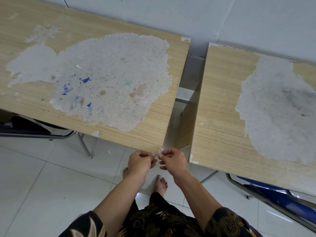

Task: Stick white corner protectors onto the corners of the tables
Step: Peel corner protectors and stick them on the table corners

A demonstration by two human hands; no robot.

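Peeling table corner [153, 142]; left hand [140, 162], right hand [173, 159], fingertips [154, 154] tight on half-hidden corner protector [160, 150]

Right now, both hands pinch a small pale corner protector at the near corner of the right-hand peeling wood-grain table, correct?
No. The head view shows the left hand and right hand pinching the small pale corner protector at the near corner of the left-hand peeling wood-grain table; the right-hand table stands apart, untouched.

Small whitish corner protector [160, 150] at near right corner of worn left table [145, 134], right table [220, 108] beside.
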